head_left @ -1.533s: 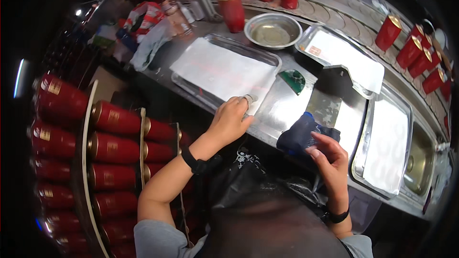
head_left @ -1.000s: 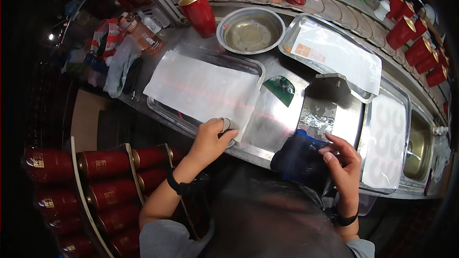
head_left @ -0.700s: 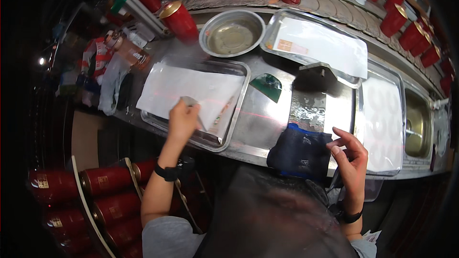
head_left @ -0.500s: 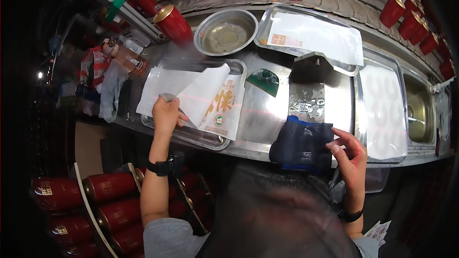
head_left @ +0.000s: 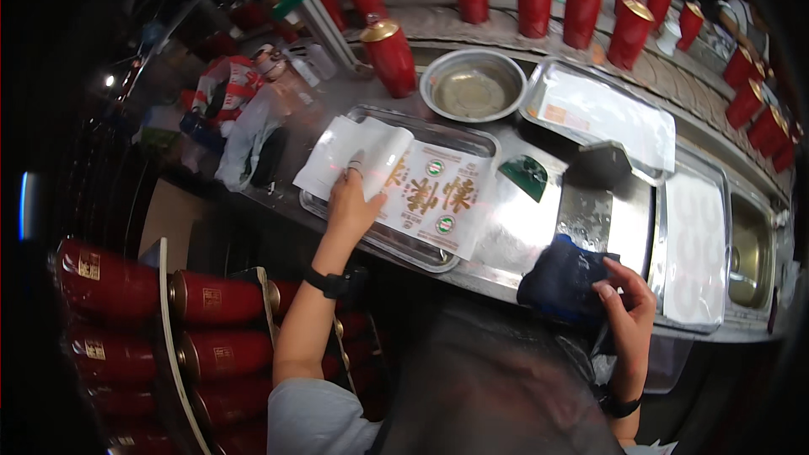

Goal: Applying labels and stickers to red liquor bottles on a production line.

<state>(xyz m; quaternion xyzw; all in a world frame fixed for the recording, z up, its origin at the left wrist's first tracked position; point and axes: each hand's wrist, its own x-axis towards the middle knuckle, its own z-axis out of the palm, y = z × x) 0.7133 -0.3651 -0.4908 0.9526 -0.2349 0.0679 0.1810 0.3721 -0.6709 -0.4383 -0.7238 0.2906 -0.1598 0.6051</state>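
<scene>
At the left, a metal tray [head_left: 484, 142] bears a printed label sheet [head_left: 463, 232] with gold characters and green round marks. A plain white sheet [head_left: 324, 156] curls back over the label sheet's left part. My left hand [head_left: 352, 206] pinches this white sheet near the curl; its fingertips are partly hidden. My right hand [head_left: 632, 299] is at the right edge of a dark blue cloth [head_left: 563, 280] at the counter's front. Its bent fingers touch or nearly touch the cloth, thumb and forefinger apart.
Behind the tray stand a metal bowl of liquid [head_left: 472, 93] and a red gold-topped bottle [head_left: 389, 59]. A green scraper [head_left: 524, 177] lies beside the tray. More trays with white sheets [head_left: 695, 244] flank a sink [head_left: 750, 261] at right. Red bottles stand on a conveyor [head_left: 506, 44]; others lie racked at lower left.
My left hand has drawn the white sheet back to the left, baring more of the printed labels. My right hand stays by the cloth. The whole view has shifted and tilted.
</scene>
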